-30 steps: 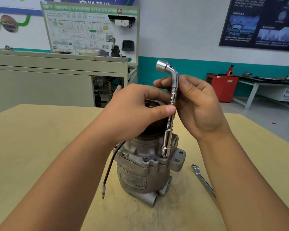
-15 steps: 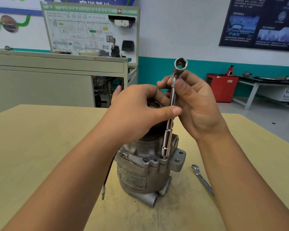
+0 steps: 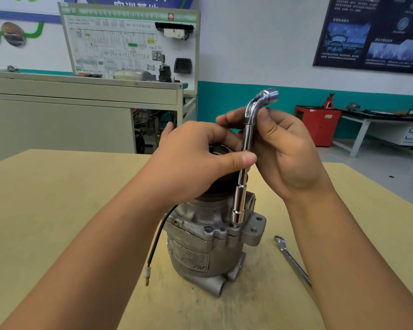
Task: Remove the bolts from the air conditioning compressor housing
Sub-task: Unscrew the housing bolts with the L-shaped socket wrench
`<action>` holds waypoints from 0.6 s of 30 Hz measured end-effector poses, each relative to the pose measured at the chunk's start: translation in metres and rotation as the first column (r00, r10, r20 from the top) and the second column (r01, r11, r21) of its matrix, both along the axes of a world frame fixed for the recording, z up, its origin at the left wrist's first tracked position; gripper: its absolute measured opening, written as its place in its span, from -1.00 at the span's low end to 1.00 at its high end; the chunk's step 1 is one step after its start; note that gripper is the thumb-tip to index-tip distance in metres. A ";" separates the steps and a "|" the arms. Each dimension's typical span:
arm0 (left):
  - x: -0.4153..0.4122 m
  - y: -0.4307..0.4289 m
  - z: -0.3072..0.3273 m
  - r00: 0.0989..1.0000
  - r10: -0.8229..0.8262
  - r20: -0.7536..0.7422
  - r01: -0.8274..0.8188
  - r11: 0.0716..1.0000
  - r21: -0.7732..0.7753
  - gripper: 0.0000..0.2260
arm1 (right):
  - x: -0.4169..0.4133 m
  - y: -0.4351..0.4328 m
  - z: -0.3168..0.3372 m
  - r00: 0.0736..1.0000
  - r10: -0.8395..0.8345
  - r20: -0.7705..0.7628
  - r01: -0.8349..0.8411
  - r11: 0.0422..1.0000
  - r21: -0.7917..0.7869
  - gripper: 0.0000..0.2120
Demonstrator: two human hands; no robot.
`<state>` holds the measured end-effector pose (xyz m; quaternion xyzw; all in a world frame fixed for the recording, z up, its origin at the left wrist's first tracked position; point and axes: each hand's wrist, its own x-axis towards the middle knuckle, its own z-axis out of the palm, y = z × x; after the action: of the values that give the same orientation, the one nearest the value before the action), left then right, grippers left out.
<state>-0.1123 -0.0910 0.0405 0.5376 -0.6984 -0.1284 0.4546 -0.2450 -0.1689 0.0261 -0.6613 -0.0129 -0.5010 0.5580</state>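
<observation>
A grey metal air conditioning compressor (image 3: 200,248) stands upright on the tan table (image 3: 57,206). A chrome L-shaped socket wrench (image 3: 242,184) stands nearly vertical, its lower socket seated on a bolt (image 3: 235,226) at the housing's right flange. My left hand (image 3: 196,160) rests over the compressor's dark top, thumb pressed against the wrench shaft. My right hand (image 3: 286,151) grips the shaft just below the bend. The bent head points right and away. Another bolt (image 3: 208,229) sits in the flange nearer me.
A combination spanner (image 3: 292,259) lies on the table to the right of the compressor. A black wire with a white connector (image 3: 148,273) hangs down the compressor's left side. A grey cabinet (image 3: 81,115) stands beyond the table's far edge.
The wrench has turned on its axis: its bent head pointed left, then toward me, and now points right. My right fingers shifted around the shaft. The compressor has stayed put.
</observation>
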 end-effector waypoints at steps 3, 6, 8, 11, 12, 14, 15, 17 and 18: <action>-0.003 0.000 0.000 1.000 0.023 -0.009 -0.023 1.000 -0.006 -0.83 | 0.000 0.000 0.000 0.999 -0.032 -0.005 0.032 0.999 0.022 -0.65; -0.005 0.001 0.000 0.999 0.032 -0.021 -0.033 0.999 -0.012 -0.76 | 0.000 0.002 0.001 0.999 -0.053 -0.010 0.054 0.998 0.021 -0.77; -0.006 0.000 0.000 0.999 0.044 -0.015 -0.044 0.999 -0.013 -0.75 | 0.001 0.003 0.002 0.998 -0.056 0.003 0.056 0.998 0.036 -0.86; -0.006 0.000 0.000 0.999 0.045 -0.012 -0.045 0.999 -0.008 -0.74 | 0.002 0.003 0.002 0.996 -0.091 0.016 0.091 0.995 0.051 -0.76; -0.005 0.000 0.000 0.999 0.039 -0.013 -0.039 0.999 -0.006 -0.74 | 0.002 0.002 0.001 0.995 -0.103 0.017 0.102 0.994 0.046 -0.76; -0.005 0.000 0.001 1.000 0.027 -0.012 -0.027 1.000 -0.007 -0.78 | 0.002 0.002 0.001 0.995 -0.097 0.023 0.096 0.994 0.047 -0.81; -0.004 0.001 0.001 1.000 0.021 -0.006 -0.021 1.000 -0.009 -0.82 | 0.001 0.002 0.001 0.996 -0.087 0.025 0.085 0.995 0.050 -0.86; -0.002 0.001 0.002 1.000 0.000 0.014 0.000 1.000 -0.007 -0.90 | 0.000 0.000 0.000 0.997 -0.066 0.030 0.064 0.997 0.053 -0.88; -0.001 0.002 0.002 1.000 -0.015 0.022 0.015 1.000 -0.004 -0.93 | 0.000 0.000 0.000 0.998 -0.059 0.029 0.058 0.997 0.047 -0.85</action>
<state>-0.1131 -0.0894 0.0423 0.5328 -0.7077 -0.1243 0.4470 -0.2455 -0.1691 0.0262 -0.6407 0.0097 -0.5271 0.5582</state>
